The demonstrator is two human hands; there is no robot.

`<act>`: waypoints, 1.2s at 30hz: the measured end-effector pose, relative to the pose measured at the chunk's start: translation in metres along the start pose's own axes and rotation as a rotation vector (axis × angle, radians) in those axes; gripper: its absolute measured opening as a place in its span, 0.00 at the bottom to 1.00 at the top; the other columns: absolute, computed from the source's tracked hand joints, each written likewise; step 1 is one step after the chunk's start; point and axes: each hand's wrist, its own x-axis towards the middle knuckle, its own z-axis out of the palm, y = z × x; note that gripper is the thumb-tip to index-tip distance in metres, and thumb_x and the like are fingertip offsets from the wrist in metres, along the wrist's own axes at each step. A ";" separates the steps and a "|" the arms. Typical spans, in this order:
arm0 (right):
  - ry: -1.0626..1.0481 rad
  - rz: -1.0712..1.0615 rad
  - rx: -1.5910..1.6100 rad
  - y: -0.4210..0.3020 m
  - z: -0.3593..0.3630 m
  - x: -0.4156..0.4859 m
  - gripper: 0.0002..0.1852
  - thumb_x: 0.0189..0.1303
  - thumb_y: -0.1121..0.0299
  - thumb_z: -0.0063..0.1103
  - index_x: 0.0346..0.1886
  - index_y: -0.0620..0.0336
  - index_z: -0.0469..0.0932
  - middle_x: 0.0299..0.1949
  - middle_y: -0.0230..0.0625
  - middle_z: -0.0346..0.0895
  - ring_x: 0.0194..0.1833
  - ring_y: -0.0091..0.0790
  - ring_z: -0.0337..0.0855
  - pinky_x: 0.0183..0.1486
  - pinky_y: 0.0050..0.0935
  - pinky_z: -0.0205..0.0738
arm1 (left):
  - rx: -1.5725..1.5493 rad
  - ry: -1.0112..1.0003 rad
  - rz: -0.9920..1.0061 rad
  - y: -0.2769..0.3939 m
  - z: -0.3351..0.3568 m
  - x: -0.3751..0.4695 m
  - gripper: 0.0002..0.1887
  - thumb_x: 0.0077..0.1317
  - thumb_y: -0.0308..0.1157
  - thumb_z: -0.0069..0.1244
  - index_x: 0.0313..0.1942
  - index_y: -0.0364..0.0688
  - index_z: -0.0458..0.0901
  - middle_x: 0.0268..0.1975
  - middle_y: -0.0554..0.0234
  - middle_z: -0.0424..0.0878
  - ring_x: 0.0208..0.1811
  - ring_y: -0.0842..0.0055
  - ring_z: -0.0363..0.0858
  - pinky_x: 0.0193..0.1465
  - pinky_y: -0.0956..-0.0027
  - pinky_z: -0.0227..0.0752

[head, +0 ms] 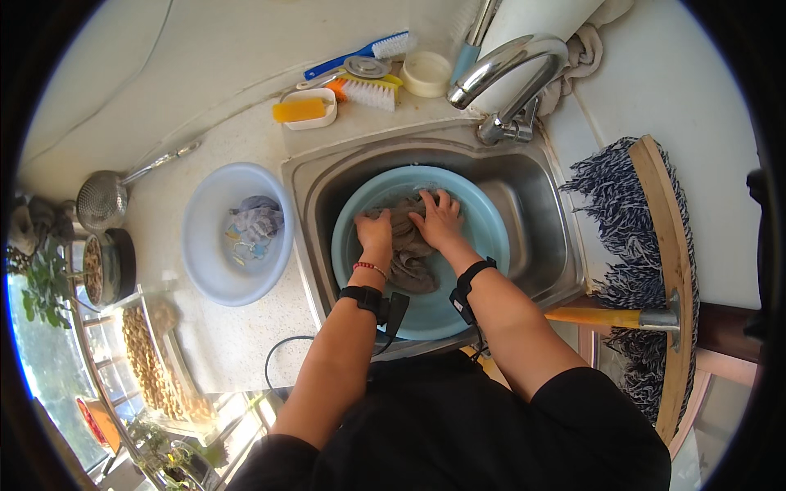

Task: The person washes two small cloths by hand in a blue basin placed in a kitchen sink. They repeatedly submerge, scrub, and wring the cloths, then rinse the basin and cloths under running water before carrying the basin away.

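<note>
A wet grey-brown cloth (412,267) lies bunched in a light-blue plastic basin (491,279), which holds some water and sits inside a stainless steel sink (556,264). At the cloth's upper left edge, my left hand (374,234) grips the fabric, its fingertips partly hidden. My right hand (441,222) rests on the cloth's upper right side, fingers spread and thumb against the folds. Both wrists wear black straps; a red bead bracelet circles the left one.
Left of the sink stands a pale basin (199,270) with a grey cloth (256,215). Behind are a soap bar (299,110), scrubbing brushes (371,92) and a chrome faucet (522,55) arching over the sink's back. A mop (666,227) leans at the right; a skimmer (103,199) lies far left.
</note>
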 end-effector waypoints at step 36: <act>0.041 -0.167 0.242 -0.003 -0.002 0.025 0.15 0.68 0.57 0.53 0.36 0.61 0.75 0.32 0.53 0.81 0.38 0.61 0.80 0.40 0.56 0.73 | -0.559 -0.365 -0.700 -0.036 0.022 -0.014 0.26 0.75 0.49 0.40 0.62 0.39 0.71 0.57 0.53 0.79 0.58 0.59 0.77 0.61 0.53 0.72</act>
